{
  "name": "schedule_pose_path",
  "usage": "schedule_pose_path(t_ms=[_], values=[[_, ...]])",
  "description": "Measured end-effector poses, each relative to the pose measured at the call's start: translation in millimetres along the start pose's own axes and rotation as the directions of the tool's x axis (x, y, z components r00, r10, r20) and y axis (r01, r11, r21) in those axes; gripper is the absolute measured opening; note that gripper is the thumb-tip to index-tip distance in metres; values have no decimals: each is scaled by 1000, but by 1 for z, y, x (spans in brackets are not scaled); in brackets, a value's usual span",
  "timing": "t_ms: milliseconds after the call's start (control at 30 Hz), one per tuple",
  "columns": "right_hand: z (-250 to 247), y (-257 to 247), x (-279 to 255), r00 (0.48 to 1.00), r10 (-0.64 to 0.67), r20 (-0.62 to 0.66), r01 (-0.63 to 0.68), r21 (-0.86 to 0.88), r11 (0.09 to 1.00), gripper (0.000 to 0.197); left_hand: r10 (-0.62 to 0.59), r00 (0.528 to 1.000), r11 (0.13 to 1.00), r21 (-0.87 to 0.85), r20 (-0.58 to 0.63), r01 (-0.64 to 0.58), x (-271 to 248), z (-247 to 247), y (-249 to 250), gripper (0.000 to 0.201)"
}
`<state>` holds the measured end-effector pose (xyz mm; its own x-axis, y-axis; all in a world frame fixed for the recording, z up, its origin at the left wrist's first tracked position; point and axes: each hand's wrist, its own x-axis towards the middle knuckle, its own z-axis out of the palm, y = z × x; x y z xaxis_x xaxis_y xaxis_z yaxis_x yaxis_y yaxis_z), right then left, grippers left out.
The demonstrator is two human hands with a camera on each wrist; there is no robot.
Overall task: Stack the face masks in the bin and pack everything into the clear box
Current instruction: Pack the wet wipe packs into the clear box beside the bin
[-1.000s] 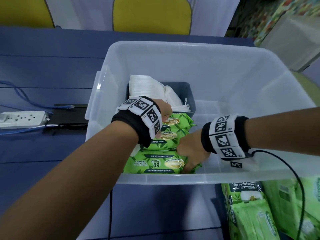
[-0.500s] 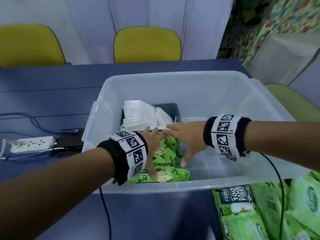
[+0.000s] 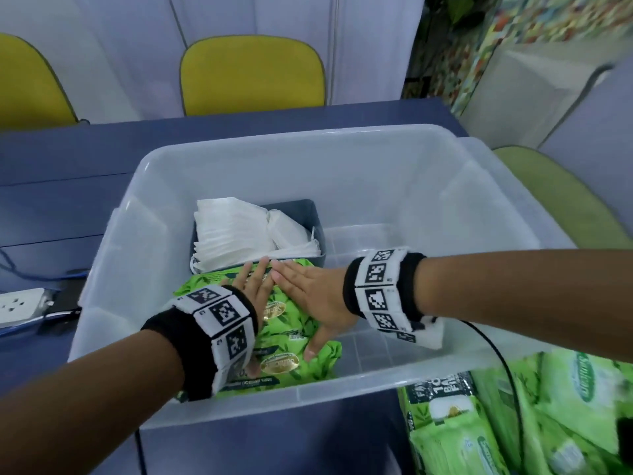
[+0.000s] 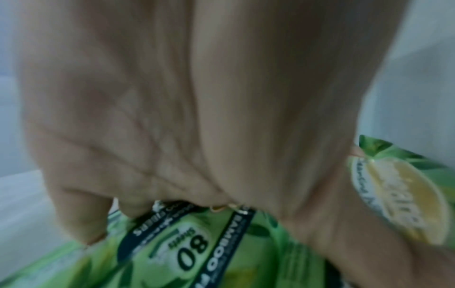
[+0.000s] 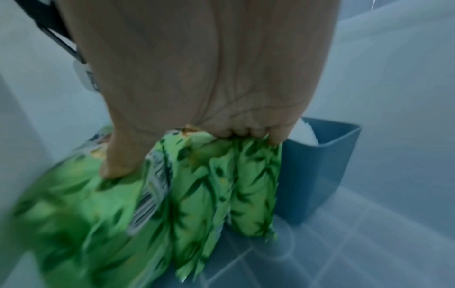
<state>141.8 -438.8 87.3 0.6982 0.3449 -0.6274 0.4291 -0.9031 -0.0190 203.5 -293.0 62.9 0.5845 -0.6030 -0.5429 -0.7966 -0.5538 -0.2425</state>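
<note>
The clear box (image 3: 308,385) stands on the blue table. Inside, at the back left, a grey-blue bin (image 3: 317,228) holds stacked white face masks (image 3: 233,231). Several green wipes packs (image 3: 287,323) stand on edge in front of the bin. My left hand (image 3: 253,289) lies flat on top of them with straight fingers. Beside it my right hand (image 3: 308,293) also presses flat on the packs, thumb down their right side. In the left wrist view my palm (image 4: 197,97) covers a pack (image 4: 192,253). The right wrist view shows my right hand (image 5: 197,68) on the packs (image 5: 197,185), next to the bin (image 5: 317,165).
More green wipes packs (image 3: 513,423) lie outside the box at the lower right. A white power strip (image 3: 20,303) sits left of the box. A black cable (image 3: 503,365) hangs from my right wrist. A yellow chair (image 3: 253,73) stands behind the table.
Both hands came up from gripping the packs low in the box and now lie flat on top of them, fingertips close together. The view has tilted upward.
</note>
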Motion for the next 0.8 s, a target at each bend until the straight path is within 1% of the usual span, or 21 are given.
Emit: schedule_pose_path(t_ms=[33, 67, 100, 133, 167, 233, 267, 333, 367, 400, 467, 500, 533, 567, 600, 633, 667, 700, 733, 767, 800], values=[[-6, 0, -2, 1000, 0, 5, 0, -32, 999, 121, -28, 997, 999, 36, 65, 25, -4, -6, 7, 147], [-14, 0, -7, 1000, 9, 9, -8, -28, 1000, 114, -49, 990, 998, 51, 135, 42, -10, -9, 12, 144], [-24, 2, -13, 1000, 24, 6, -24, -20, 1000, 103, -48, 979, 992, 125, 197, 24, -14, -12, 11, 141], [-36, 6, -21, 999, 44, -26, -44, -10, 999, 89, -57, 978, 988, 155, 201, 25, -19, -18, 15, 138], [-50, 11, -33, 994, 67, -86, -68, -1, 998, 77, -44, 986, 982, 188, 163, 12, -17, -15, 15, 133], [-77, 22, -72, 963, 119, -241, -109, 56, 993, 62, -15, 994, 969, 248, 111, -13, -17, -17, 16, 118], [-89, 26, -97, 938, 147, -313, -118, 111, 987, 58, -14, 994, 967, 254, 109, -14, -16, -18, 14, 110], [-100, 30, -153, 876, 233, -423, -125, 268, 955, 55, 7, 984, 981, 190, 176, -41, -22, -34, 10, 98], [-99, 32, -179, 834, 283, -473, -118, 348, 930, 54, 32, 983, 982, 176, 182, -65, -22, -44, 4, 92], [-93, 33, -204, 795, 326, -512, -102, 417, 903, 52, 60, 985, 980, 180, 160, -89, -23, -56, -1, 81], [-68, 34, -243, 714, 413, -566, -79, 521, 850, 47, 141, 989, 954, 263, 37, -146, -26, -78, -14, 53], [-49, 33, -259, 664, 470, -581, -79, 570, 818, 44, 156, 987, 954, 263, -37, -141, -25, -86, -20, 46], [-27, 30, -272, 609, 529, -591, -81, 617, 783, 41, 171, 979, 962, 233, -110, -142, -25, -97, -24, 43], [-3, 26, -283, 547, 590, -594, -84, 662, 744, 37, 150, 973, 977, 178, -176, -119, -28, -108, -26, 42], [23, 21, -291, 490, 649, -583, -86, 708, 701, 33, 137, 957, 988, 104, -257, -114, -31, -121, -28, 41], [49, 14, -298, 449, 703, -552, -92, 754, 651, 30, 129, 927, 992, 28, -353, -127, -37, -133, -27, 40], [74, 6, -303, 426, 748, -508, -101, 795, 598, 28, 144, 871, 983, -31, -471, -180, -43, -146, -24, 40], [99, -2, -305, 409, 788, -461, -113, 831, 545, 26, 164, 790, 968, -58, -591, -244, -53, -157, -16, 39], [123, -9, -305, 394, 819, -418, -128, 857, 499, 24, 195, 690, 944, -59, -697, -326, -65, -167, -4, 39], [146, -17, -303, 375, 845, -382, -150, 874, 462, 22, 230, 591, 913, -39, -773, -406, -79, -174, 13, 38], [168, -24, -301, 356, 868, -347, -180, 886, 428, 21, 275, 505, 880, 3, -818, -475, -93, -180, 33, 37]])
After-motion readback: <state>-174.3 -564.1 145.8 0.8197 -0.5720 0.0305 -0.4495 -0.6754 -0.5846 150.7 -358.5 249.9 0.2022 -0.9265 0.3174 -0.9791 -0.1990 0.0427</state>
